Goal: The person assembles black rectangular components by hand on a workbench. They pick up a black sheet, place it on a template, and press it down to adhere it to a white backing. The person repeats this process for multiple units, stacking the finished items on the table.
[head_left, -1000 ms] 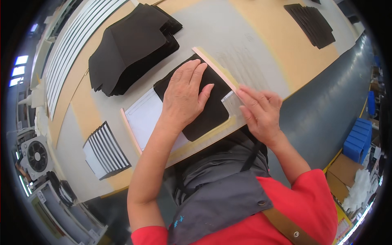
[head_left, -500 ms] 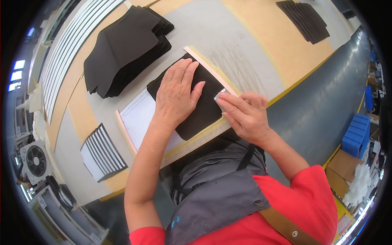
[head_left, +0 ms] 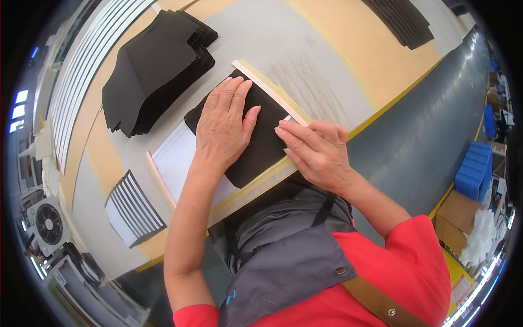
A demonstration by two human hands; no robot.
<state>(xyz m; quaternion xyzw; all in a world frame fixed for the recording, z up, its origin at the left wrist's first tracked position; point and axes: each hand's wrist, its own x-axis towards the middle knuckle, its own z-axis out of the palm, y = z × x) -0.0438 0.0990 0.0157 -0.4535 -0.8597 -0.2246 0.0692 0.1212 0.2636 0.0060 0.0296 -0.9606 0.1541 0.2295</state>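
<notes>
A black, fabric-like sheet [head_left: 267, 125] with rounded corners lies at the table's near edge, over part of a white paper with drawn lines [head_left: 175, 158]. My left hand [head_left: 224, 122] rests flat on the sheet, its fingers stretched out and the thumb apart. At the sheet's right side, my right hand [head_left: 316, 150] is closed in a pinch on a small silvery-white piece [head_left: 287, 117], mostly covered by the fingertips. Along the sheet's far right side runs a pale pink strip [head_left: 267, 89]. Another pale pink strip [head_left: 160, 179] borders the paper on the left.
Beyond the sheet stands a thick stack of black cut pieces [head_left: 155, 71]. Striped black-and-white strips [head_left: 136, 210] lie at the left, and dark strips [head_left: 400, 22] at the far right. A blue crate [head_left: 473, 171] and a cardboard box [head_left: 457, 212] sit off the table, right.
The view has shifted slightly, so the table's things appear further left. Less of the silvery piece shows beneath my right fingertips. My left hand stays flat on the black sheet.
</notes>
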